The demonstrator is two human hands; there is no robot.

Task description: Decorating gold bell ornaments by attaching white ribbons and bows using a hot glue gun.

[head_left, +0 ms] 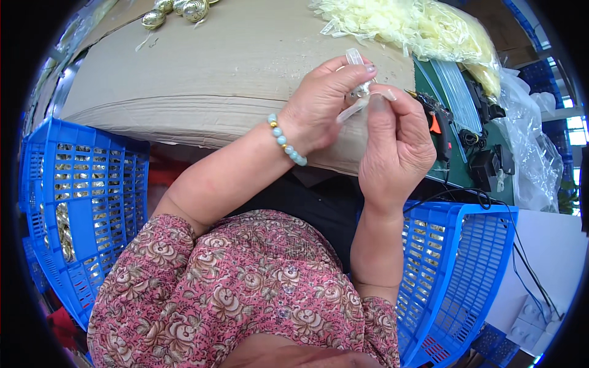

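Note:
Above the cardboard, my two hands meet close together with bits of clear plastic between them. My left hand [316, 101], a beaded bracelet on its wrist, has its thumb and fingers closed around a clear plastic strip [354, 57] that sticks up past the thumb. A small shiny piece [359, 92] shows by those fingers, mostly hidden. Thumb and forefinger of my right hand [399, 138] pinch a translucent strip [386, 95]. Another clear flap hangs between the palms; whether it joins the other pieces, I cannot tell.
Gold patterned balls [153, 19] lie at the far left of the cardboard [202, 67]. A heap of pale yellow plastic pieces [392, 21] sits far right, near a glue gun [437, 126] and clear sticks [457, 86]. Blue crates [86, 190] flank me; cords trail at right.

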